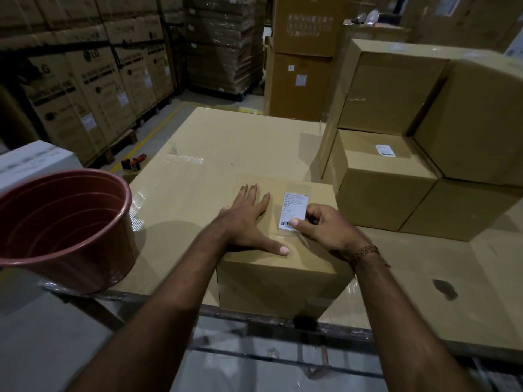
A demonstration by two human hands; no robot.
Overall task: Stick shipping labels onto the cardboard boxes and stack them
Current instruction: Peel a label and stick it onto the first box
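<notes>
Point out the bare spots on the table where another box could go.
Bare cardboard lies behind the box, between the bucket and the stack, and at right before the stack. The right rear is crowded; both hands cover the box's top.

A single wide-angle view comes from a camera worn on the person's head, facing forward and steeply down over both forearms. It sits close above a cardboard box (278, 267) at the near edge of a cardboard-covered table (226, 142), with the left hand (249, 219) and right hand (325, 227) near frame centre. Straight lines bow toward the edges. The upper frame reaches out to stacked cartons (85, 89) across a warehouse aisle. There is no second view to overlap.
</notes>
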